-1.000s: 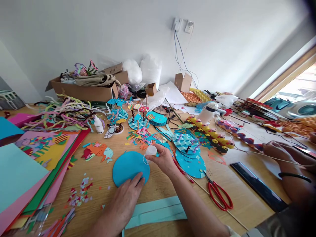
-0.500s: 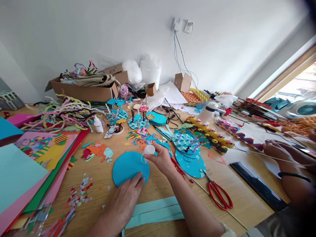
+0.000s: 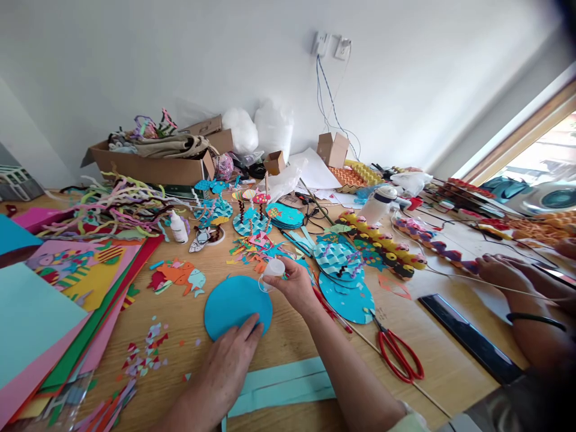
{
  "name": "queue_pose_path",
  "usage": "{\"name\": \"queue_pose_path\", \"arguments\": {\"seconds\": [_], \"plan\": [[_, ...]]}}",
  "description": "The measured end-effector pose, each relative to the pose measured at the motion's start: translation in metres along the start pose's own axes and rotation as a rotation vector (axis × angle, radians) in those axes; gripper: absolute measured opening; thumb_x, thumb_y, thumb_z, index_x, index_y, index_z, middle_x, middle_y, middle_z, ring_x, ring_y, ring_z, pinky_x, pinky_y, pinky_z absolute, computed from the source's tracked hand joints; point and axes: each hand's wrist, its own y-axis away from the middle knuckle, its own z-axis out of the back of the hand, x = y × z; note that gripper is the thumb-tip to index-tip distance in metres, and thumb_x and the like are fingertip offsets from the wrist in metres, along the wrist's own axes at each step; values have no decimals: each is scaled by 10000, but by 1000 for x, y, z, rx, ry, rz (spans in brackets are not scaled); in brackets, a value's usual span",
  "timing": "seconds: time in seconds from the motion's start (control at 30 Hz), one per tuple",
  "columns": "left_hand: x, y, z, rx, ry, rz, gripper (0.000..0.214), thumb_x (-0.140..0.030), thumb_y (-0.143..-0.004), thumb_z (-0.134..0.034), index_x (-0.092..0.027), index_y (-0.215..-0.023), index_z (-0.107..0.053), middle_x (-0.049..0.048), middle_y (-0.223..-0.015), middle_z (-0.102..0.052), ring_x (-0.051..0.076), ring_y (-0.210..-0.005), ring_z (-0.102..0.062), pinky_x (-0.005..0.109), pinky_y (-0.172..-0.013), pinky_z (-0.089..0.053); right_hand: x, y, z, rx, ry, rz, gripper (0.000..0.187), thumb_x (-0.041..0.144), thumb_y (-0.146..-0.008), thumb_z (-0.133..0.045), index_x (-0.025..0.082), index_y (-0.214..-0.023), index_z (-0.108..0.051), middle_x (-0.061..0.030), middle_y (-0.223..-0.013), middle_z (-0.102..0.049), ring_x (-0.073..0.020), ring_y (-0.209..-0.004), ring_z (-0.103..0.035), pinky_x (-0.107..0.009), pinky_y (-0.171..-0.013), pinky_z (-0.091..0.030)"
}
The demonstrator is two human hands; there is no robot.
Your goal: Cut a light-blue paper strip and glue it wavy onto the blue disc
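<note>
A round blue disc (image 3: 231,303) lies flat on the wooden table in front of me. My left hand (image 3: 231,357) rests on its lower right edge, fingers stretched out and holding it down. Over the disc's upper right edge, my right hand (image 3: 294,288) pinches a small white bottle (image 3: 273,273), with its round flat end facing up towards me. A thin loop hangs by the bottle. The bottle's lower end is partly hidden by my fingers. Close to my forearms lie light-blue paper strips (image 3: 283,384).
Red-handled scissors (image 3: 398,354) and a dark phone-like slab (image 3: 470,339) lie at right, near another person's hands (image 3: 508,279). Decorated blue discs (image 3: 342,270), paper fish (image 3: 177,275), scraps and a white bottle (image 3: 179,228) surround the disc. Coloured paper sheets (image 3: 103,324) cover the left side.
My right hand has lifted the white bottle very slightly and tilted it a little. My left hand keeps its place on the disc.
</note>
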Motion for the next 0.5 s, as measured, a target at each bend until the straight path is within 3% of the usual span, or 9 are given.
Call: {"name": "queue_pose_path", "arguments": {"seconds": [0.5], "plan": [[-2, 1, 1, -11, -13, 8, 588, 7, -795, -262, -239, -1309, -406, -23, -1435, -316, 211, -1061, -525, 354, -919, -405, 1, 3, 3, -4, 22, -12, 179, 344, -646, -672, 183, -651, -593, 28, -629, -560, -142, -631, -497, -238, -608, -400]]}}
